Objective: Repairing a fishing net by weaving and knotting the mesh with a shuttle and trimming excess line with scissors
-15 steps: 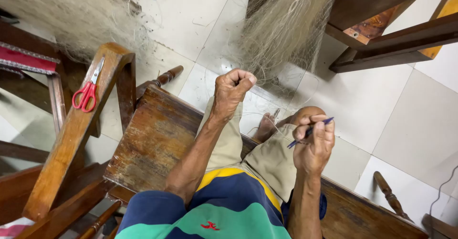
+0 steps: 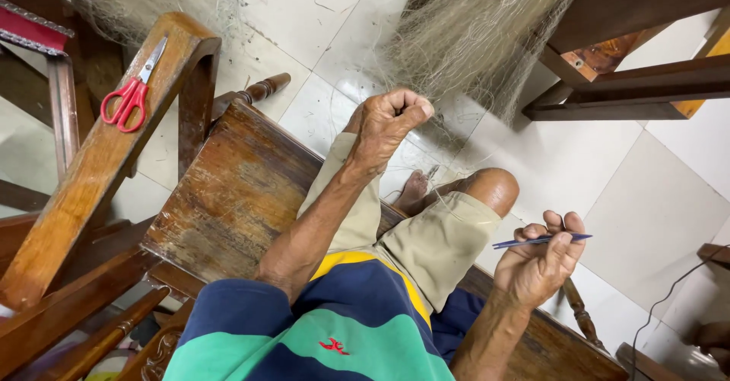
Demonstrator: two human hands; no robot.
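White floor tiles (image 2: 654,191), littered with loose snippets of thread, fill the background of the head view, and dark wooden furniture crowds in from both sides. A person sits on a worn wooden bench (image 2: 228,191), one bare knee raised, wearing khaki shorts and a striped shirt.

A mass of pale fishing net (image 2: 471,31) hangs down toward the floor in front of the knees. The left hand (image 2: 389,122) is clenched in a fist around strands of that net, lifted above the lap, and seems to hold the mesh taut. The right hand (image 2: 540,263) pinches a slim blue netting needle (image 2: 541,239) between thumb and fingertips, out to the side of the raised knee and well apart from the fist. A fine line seems to run from the needle toward the net, though it is too thin to follow.

The needle lies nearly level, its long axis running across the view, one end toward the knee and the other past the fingers.

This looks like the drawn-out end of a mending stitch; the next pass would call for a steady aim at one mesh.

Red-handled scissors (image 2: 129,96) rest closed on a slanted wooden armrest (image 2: 91,176), well away from both hands.
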